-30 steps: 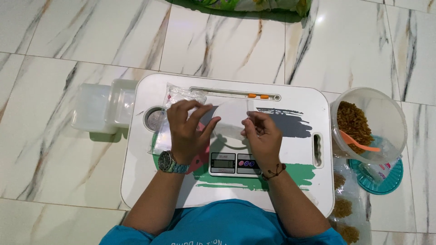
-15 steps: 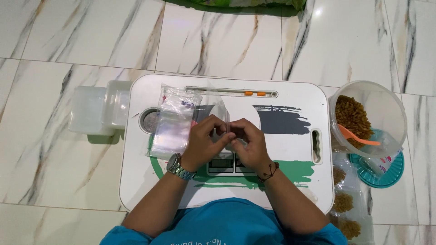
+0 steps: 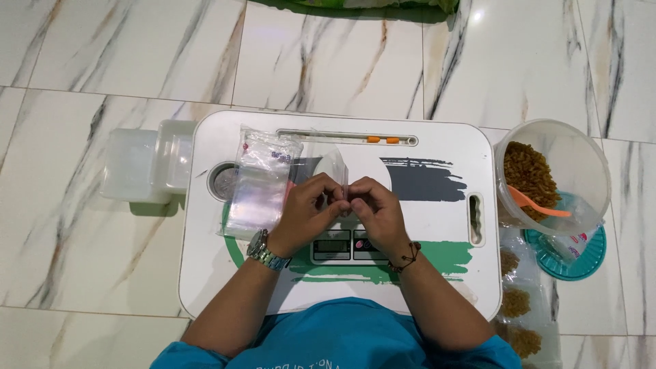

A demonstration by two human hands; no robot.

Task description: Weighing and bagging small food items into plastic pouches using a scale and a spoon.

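Marble floor, lap table, both hands pinching small clear bag, scale half hidden

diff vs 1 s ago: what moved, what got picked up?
Both hands left the bag stack and met over the scale; left hand and right hand now pinch one clear bag between them. Stack, lap table, tub of brown pieces and orange spoon unchanged.

My white plastic lap tray carries grey and green brushstrokes; at three o'clock, an orange plastic spoon lies in brown snack pieces.
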